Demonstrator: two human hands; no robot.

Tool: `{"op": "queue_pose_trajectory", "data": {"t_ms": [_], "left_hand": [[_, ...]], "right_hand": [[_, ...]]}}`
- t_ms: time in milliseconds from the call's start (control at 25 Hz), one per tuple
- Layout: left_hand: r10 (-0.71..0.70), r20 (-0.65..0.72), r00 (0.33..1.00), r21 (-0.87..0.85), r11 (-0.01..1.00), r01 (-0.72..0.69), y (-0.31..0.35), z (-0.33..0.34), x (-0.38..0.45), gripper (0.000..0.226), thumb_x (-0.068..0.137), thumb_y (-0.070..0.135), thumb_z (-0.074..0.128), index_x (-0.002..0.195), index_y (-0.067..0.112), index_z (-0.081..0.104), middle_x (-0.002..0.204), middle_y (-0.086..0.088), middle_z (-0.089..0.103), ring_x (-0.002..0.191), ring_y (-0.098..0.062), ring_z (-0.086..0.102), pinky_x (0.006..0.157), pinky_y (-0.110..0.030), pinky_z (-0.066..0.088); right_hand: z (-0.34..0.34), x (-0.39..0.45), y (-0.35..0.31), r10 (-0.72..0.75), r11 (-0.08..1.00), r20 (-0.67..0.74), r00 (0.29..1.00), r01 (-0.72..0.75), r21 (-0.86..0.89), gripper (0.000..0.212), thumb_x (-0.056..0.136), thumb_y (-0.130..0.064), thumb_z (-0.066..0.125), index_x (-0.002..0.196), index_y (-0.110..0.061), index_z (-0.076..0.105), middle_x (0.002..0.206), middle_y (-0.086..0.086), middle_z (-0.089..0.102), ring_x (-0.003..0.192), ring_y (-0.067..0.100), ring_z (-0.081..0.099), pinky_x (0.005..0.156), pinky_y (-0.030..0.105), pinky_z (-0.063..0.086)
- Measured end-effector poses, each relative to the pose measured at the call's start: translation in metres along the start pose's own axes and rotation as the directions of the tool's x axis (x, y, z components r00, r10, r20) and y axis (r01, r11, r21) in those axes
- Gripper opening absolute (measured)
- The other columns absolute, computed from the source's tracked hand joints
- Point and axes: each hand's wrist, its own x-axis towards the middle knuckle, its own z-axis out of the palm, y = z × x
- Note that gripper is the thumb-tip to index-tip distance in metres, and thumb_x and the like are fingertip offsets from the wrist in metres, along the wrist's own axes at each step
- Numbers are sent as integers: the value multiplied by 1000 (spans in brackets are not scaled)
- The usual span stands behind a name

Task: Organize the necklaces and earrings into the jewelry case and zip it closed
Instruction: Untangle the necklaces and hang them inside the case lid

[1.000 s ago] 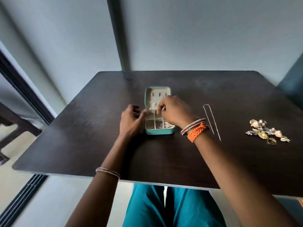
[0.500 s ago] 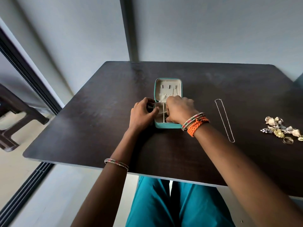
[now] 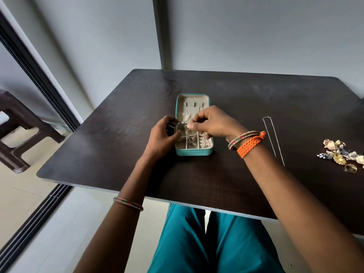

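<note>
A teal case [image 3: 194, 152] lies open near the middle of the dark table [image 3: 118, 134], its lid laid back away from the person and its divided tray toward them. Both hands are at the case. The right hand [image 3: 214, 123] hovers over the tray, thumb and fingers pinched on a silver chain [image 3: 190, 137] that hangs from them down into the compartments. The left hand [image 3: 162, 135] sits at the case's left edge with fingers curled against the side; whether it grips the wall or only rests there cannot be told. A second thin necklace [image 3: 273, 138] lies stretched out on the table to the right of the right wrist, clear of both hands. Farther right, near the table's edge, sits a pile of earrings [image 3: 342, 153] with a gold ring [image 3: 350, 168] beside it, well apart from the case.
</note>
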Motion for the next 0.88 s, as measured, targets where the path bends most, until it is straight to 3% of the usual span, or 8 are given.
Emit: {"op": "queue_pose_trajectory", "data": {"t_ms": [80, 200, 320, 400, 480, 560, 720, 880], "left_hand": [[18, -54, 998, -51, 998, -21, 7, 0, -1, 11, 90, 15, 56, 99, 17, 61, 100, -4, 66, 89, -15, 62, 83, -36, 55], [49, 13, 999, -321, 946, -42, 36, 1, -3, 28, 100, 26, 37, 99, 15, 63, 95, -8, 67, 90, -21, 62, 86, -40, 50], [55, 160, 986, -551, 834, 43, 68, 2, -7, 40, 103, 28, 30, 108, 2, 60, 97, -16, 68, 90, -26, 66, 82, -36, 52], [53, 202, 978, -623, 778, 86, 83, 3, -10, 31, 102, 24, 37, 100, 4, 61, 73, -5, 63, 63, -14, 60, 65, -29, 50], [41, 183, 982, -631, 771, 85, 91, 2, -11, 24, 99, 17, 44, 84, 11, 61, 61, -1, 46, 52, -8, 40, 54, -23, 40], [40, 155, 987, -632, 772, 68, 93, 0, -9, 24, 97, 16, 47, 78, 13, 61, 68, -9, 42, 57, -11, 35, 53, -20, 38], [73, 66, 995, -558, 830, -24, 91, -8, -7, 18, 91, 23, 54, 81, 11, 63, 66, 0, 52, 53, -7, 43, 52, -17, 41], [215, 217, 952, -276, 949, -152, 86, -22, -8, 24, 77, 31, 64, 84, 7, 65, 71, 2, 64, 60, -9, 53, 56, -23, 50]], "right_hand": [[-2, -1, -10, -29, 997, 28, 999, 27, 69, 21, 88, -16, 65, 98, 3, 66, 82, 9, 64, 74, 20, 60, 72, 39, 55], [-10, -6, -27, -69, 974, -4, 998, 69, 215, 11, 94, -15, 56, 90, -6, 60, 86, 13, 63, 78, 21, 62, 78, 41, 56], [-24, -14, -41, -95, 917, -91, 991, 122, 379, 14, 97, -15, 51, 83, -13, 54, 82, 9, 62, 68, 18, 64, 68, 41, 59], [-35, -21, -46, -86, 859, -152, 985, 150, 490, 14, 97, -14, 50, 83, -12, 52, 73, 4, 63, 54, 13, 63, 53, 32, 58], [-46, -27, -46, -61, 816, -229, 972, 181, 549, 14, 97, -14, 50, 83, -13, 51, 71, 5, 64, 43, 7, 57, 41, 23, 49], [-54, -31, -38, -34, 800, -305, 952, 208, 563, 13, 95, -15, 54, 83, -14, 53, 74, 6, 64, 37, 4, 45, 35, 15, 37], [-67, -40, -19, 42, 790, -423, 905, 229, 568, 14, 93, -15, 58, 79, -16, 57, 68, 1, 62, 35, 2, 29, 35, 10, 21], [-81, -47, -8, 109, 809, -534, 838, 237, 538, 20, 95, -16, 54, 76, -21, 52, 71, 5, 63, 30, 2, 30, 35, 10, 20]]}}
